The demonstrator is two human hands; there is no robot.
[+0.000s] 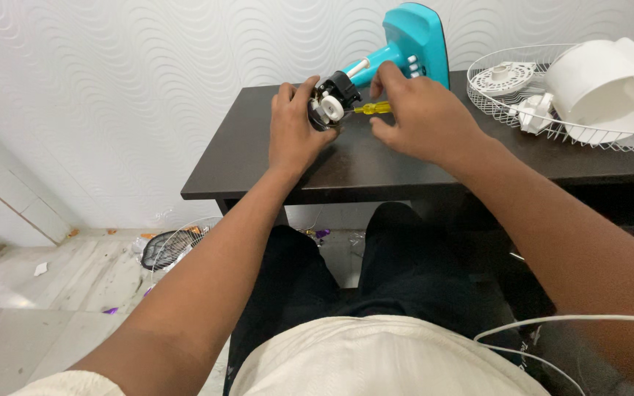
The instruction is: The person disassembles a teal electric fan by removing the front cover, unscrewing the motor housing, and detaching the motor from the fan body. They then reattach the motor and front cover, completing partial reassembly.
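A dark table holds a teal fan stand. The left hand wraps its fingers around the fan motor at the table's back. The right hand pinches a small yellow screwdriver against it.

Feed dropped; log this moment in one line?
left hand: grips fan motor | right hand: holds yellow screwdriver at motor | on dark table

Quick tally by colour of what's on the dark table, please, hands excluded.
Teal: 1, plastic fan stand
Black and white: 1, fan motor unit
Yellow: 1, screwdriver handle
White: 3, wire grille, plastic housing, round hub piece
Total: 6
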